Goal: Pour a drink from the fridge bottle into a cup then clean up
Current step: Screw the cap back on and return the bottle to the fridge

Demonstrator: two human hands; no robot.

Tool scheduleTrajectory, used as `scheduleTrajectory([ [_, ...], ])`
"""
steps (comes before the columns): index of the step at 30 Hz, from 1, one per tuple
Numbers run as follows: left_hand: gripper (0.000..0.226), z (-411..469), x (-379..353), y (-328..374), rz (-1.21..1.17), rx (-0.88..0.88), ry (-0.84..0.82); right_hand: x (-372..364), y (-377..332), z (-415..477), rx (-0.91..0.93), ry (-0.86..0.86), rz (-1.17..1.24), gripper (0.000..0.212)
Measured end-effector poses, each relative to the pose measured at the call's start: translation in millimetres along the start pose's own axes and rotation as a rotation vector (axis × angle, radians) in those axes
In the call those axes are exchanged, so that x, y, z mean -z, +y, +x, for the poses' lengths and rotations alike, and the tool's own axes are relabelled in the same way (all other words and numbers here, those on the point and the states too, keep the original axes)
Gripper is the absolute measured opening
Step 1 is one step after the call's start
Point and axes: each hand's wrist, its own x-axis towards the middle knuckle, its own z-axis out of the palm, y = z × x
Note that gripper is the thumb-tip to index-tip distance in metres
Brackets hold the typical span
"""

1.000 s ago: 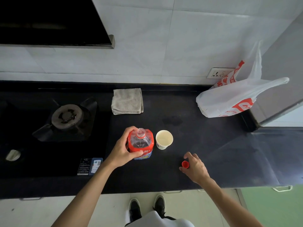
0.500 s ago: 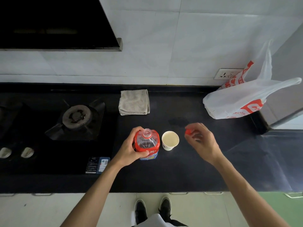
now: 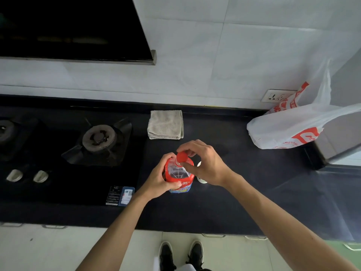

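A clear bottle (image 3: 178, 177) with a red label stands upright on the black counter (image 3: 244, 196). My left hand (image 3: 158, 182) grips its body from the left. My right hand (image 3: 205, 163) holds the red cap (image 3: 182, 156) with its fingertips right on the bottle's neck. The white cup (image 3: 201, 179) stands just right of the bottle, mostly hidden under my right hand; only bits of its rim and base show.
A folded grey cloth (image 3: 165, 124) lies behind the bottle near the wall. A gas hob (image 3: 97, 139) with knobs fills the left. A white and red plastic bag (image 3: 293, 128) sits at the right, by a wall socket (image 3: 275, 95). The counter's front edge is near my feet.
My right hand picked the red cap up from the counter at the right, carried it left over the cup and brought it onto the bottle's neck. My left hand kept its grip.
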Motion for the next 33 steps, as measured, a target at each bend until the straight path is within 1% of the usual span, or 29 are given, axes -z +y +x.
scheduleTrajectory([
  [3, 0.083, -0.8, -0.3, 1.0, 0.003, -0.011, 0.0, 1.4, 4.3, 2.3, 0.02, -0.042, -0.056, 0.034],
  [6, 0.083, 0.1, -0.5, 0.5, -0.001, -0.009, -0.003, 4.7, 6.6, 6.2, 0.044, -0.084, -0.075, 0.03],
  [13, 0.089, 0.4, 0.7, -5.3, 0.02, 0.027, -0.003, 14.4, -0.4, 19.8, 0.125, -0.258, -0.137, 0.023],
  [16, 0.089, 1.1, 1.4, -6.7, 0.031, 0.028, -0.008, 19.0, -2.9, 27.7, 0.191, -0.337, -0.24, 0.022],
  [20, 0.087, 0.9, 1.1, -7.8, 0.032, 0.018, 0.007, 20.3, -8.9, 37.1, 0.363, -0.432, -0.448, 0.021],
  [22, 0.087, 0.9, 0.9, -8.2, 0.028, 0.018, 0.009, 21.1, -10.2, 40.6, 0.367, -0.458, -0.482, 0.021],
  [25, 0.088, 0.3, 0.5, -7.6, 0.024, 0.018, 0.003, 22.9, -9.9, 41.0, 0.266, -0.445, -0.449, 0.024],
  [26, 0.088, 0.2, 0.5, -7.3, 0.025, 0.016, 0.001, 21.7, -9.9, 40.3, 0.236, -0.423, -0.474, 0.027],
  [30, 0.085, -1.0, -0.1, -4.3, 0.042, 0.009, 0.002, 5.5, -9.0, 39.5, 0.243, -0.287, -0.693, 0.04],
  [33, 0.086, -1.8, -0.2, -4.3, 0.038, 0.016, 0.005, -1.3, -7.5, 40.3, 0.18, -0.234, -0.696, 0.043],
])
